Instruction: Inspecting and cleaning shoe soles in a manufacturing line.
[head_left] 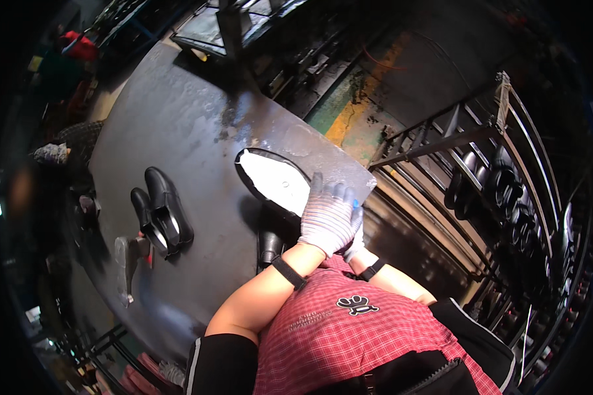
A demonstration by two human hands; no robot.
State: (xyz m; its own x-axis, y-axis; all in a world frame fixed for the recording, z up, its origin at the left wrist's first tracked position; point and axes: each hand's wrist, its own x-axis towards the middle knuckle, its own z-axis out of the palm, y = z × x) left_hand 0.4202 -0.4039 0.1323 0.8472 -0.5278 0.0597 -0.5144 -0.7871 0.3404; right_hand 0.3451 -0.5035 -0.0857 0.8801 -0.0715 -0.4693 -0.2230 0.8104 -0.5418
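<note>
A black shoe (246,172) is turned sole side up in front of me, its white underside facing me and its toe toward the far left. My left hand (327,216), in a grey-and-white striped glove with dark fingertips, closes over the heel end of this shoe. My right hand (357,238), also gloved, is beside and partly behind the left one at the same end; most of its fingers are hidden. A small blue spot shows by the right hand. Under the shoe, a black glossy piece (270,247) shows, partly covered.
A pair of black shoes (163,209) stands on the dark metal table (178,131) to the left. Beside it lies a grey hammer-like tool (126,266). A metal rack (441,148) holding several black shoes is at the right. Another metal frame (227,29) stands beyond the table.
</note>
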